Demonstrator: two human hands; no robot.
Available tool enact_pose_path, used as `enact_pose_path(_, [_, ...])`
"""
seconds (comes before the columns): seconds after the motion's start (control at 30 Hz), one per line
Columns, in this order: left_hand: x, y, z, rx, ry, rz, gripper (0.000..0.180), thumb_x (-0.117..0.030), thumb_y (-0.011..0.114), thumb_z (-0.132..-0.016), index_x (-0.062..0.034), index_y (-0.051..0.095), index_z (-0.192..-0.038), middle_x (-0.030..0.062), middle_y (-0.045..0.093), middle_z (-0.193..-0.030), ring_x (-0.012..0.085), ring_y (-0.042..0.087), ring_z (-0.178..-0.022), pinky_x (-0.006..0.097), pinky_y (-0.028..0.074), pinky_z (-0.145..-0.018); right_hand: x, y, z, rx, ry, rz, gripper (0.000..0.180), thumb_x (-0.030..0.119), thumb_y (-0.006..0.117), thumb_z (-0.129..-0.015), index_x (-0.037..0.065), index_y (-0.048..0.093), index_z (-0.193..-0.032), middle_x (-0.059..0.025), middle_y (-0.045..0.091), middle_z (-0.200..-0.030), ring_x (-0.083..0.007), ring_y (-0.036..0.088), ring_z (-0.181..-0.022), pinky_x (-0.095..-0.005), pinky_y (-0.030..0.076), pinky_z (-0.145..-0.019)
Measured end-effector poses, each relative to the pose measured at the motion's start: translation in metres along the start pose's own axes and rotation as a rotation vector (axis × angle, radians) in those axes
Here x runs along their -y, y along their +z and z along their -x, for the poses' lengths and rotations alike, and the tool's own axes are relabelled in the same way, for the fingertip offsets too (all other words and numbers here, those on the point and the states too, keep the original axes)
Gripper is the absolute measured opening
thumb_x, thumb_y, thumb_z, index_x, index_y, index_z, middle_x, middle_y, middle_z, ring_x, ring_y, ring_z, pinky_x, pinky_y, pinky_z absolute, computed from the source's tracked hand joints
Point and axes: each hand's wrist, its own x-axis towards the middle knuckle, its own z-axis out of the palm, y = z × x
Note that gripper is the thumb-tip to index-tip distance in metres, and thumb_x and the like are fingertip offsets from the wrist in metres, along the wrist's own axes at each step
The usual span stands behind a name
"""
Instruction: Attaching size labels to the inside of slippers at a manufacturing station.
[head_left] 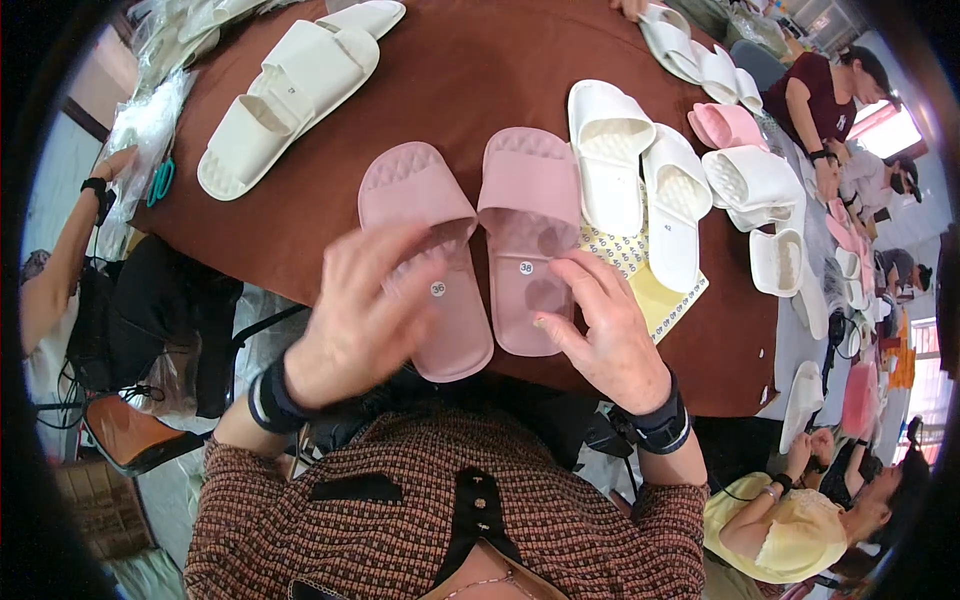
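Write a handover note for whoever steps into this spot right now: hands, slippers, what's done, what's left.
Left hand: open, fingers spread over the left pink slipper, gripping nothing.
Right hand: open, fingertips on the right pink slipper near its round sticker.
Both pink slippers lie side by side on the brown table, each with a round sticker on the footbed.
A white pair lies just right, over a yellow sheet.
Left: judging by the white slippers lying around, probably more pairs to handle.

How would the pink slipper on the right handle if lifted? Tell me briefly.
The pink slipper looks like moulded foam, so probably light and slightly bendy. It lies flat on the table, so it is unlikely to roll or tip. The right hand touches it.
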Motion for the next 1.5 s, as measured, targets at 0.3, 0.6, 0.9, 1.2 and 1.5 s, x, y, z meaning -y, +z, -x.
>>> enact_pose_path(0.3, [-0.02,0.024,0.025,0.179,-0.138,0.024,0.072,-0.038,0.08,-0.071,-0.0021,0.053,-0.128,0.0273,0.041,-0.143,0.0448,0.041,-0.131,0.056,0.034,-0.104,0.004,0.007,-0.011,0.102,-0.073,0.246,0.066,0.024,0.077,-0.078,-0.003,0.049,-0.131,-0.021,0.051,-0.135,-0.0373,0.047,-0.129,-0.0461,0.038,-0.104])
enact_pose_path(0.6, [-0.005,0.023,0.02,0.232,-0.056,0.047,0.073,-0.041,0.075,-0.075,-0.0041,0.051,-0.133,0.0249,0.039,-0.147,0.0466,0.038,-0.135,0.058,0.033,-0.106,0.005,0.004,-0.015,0.1,-0.101,0.263,0.072,0.028,0.079,-0.074,-0.004,0.049,-0.131,-0.0208,0.055,-0.131,-0.0358,0.049,-0.127,-0.0458,0.038,-0.104])
enact_pose_path(0.9, [0.006,0.017,0.013,0.292,-0.036,0.1,0.073,-0.046,0.074,-0.076,-0.0051,0.053,-0.133,0.02,0.041,-0.15,0.0411,0.037,-0.139,0.054,0.032,-0.109,0.002,0.004,-0.014,0.087,-0.113,0.255,0.069,0.027,0.078,-0.074,-0.003,0.05,-0.129,-0.0179,0.056,-0.131,-0.0334,0.049,-0.126,-0.044,0.039,-0.103])
enact_pose_path(1.2, [0.0,0.012,0.011,0.28,-0.045,0.128,0.07,-0.04,0.076,-0.077,-0.0054,0.053,-0.134,0.0204,0.041,-0.149,0.0407,0.036,-0.14,0.054,0.031,-0.111,0.001,0.006,-0.01,0.079,-0.087,0.227,0.064,0.028,0.076,-0.077,-0.002,0.052,-0.128,-0.0172,0.056,-0.132,-0.0338,0.048,-0.128,-0.0444,0.039,-0.104])
enact_pose_path(1.5, [-0.027,0.034,-0.003,0.19,0.003,0.161,0.053,-0.02,0.075,-0.079,-0.0126,0.059,-0.129,0.0174,0.045,-0.143,0.0423,0.039,-0.135,0.054,0.033,-0.11,-0.007,0.005,-0.026,-0.006,-0.11,0.162,0.032,0.012,0.068,-0.083,0.0,0.061,-0.112,-0.0166,0.061,-0.112,-0.0361,0.057,-0.106,-0.0435,0.044,-0.093])
